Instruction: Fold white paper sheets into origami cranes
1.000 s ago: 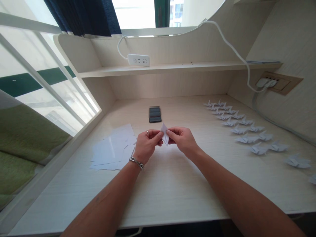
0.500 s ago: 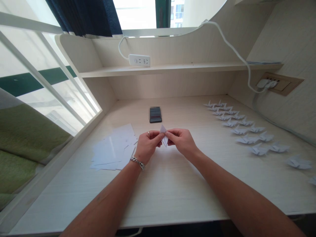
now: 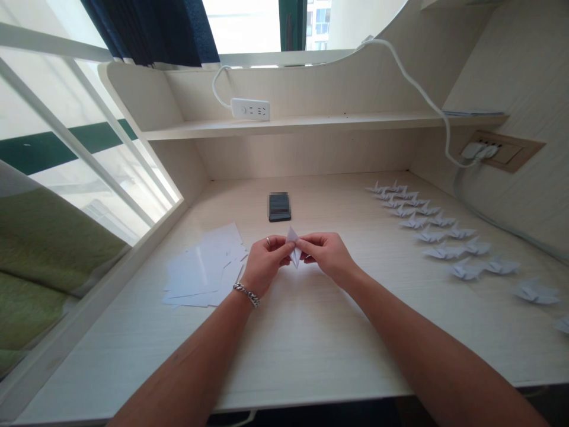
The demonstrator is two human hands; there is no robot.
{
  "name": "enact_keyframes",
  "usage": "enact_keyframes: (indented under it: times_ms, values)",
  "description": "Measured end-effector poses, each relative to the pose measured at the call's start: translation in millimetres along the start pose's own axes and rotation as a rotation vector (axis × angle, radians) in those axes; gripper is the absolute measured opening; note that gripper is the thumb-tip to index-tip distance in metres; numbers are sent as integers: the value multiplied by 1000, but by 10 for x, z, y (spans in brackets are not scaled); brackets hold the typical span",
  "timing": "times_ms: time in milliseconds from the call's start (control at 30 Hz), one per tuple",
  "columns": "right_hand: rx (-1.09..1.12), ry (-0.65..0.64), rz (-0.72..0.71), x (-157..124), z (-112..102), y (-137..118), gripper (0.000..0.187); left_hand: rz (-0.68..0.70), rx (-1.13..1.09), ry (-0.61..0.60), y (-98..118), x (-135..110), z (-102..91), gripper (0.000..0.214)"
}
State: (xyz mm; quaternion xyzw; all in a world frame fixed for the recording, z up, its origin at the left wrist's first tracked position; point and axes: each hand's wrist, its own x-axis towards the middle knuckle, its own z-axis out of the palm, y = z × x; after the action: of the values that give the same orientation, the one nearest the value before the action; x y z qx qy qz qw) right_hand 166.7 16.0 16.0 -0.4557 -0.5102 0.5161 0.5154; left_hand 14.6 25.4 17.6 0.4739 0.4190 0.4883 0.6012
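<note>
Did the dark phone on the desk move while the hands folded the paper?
No. The dark rectangular phone lies in the same spot, below the white power strip on the shelf, beyond the folded white paper.

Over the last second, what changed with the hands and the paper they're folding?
The left hand and right hand closed in slightly on the folded paper, which now shows less between them. Both keep pinching it; nothing was picked up or let go. The loose sheets, phone and paper cranes lie as before.
</note>
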Motion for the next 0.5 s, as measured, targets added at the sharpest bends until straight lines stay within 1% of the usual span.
enact_keyframes:
  times_ms: [167, 300, 400, 500]
  values:
    - [-16, 10, -4, -5, 2, -2, 27, -18, -15, -1, -5, 9, -4, 30]
    - [-33, 13, -7, 3, -4, 15, 27, -3, 12, -2, -1, 6, 0, 29]
    - [-71, 29, -41, 12, -28, 21, 26, 31, 98, -10, 23, -12, 11, 27]
    - [-52, 37, -56, 22, -59, 9, 27, 45, 227, -51, 54, -38, 23, 24]
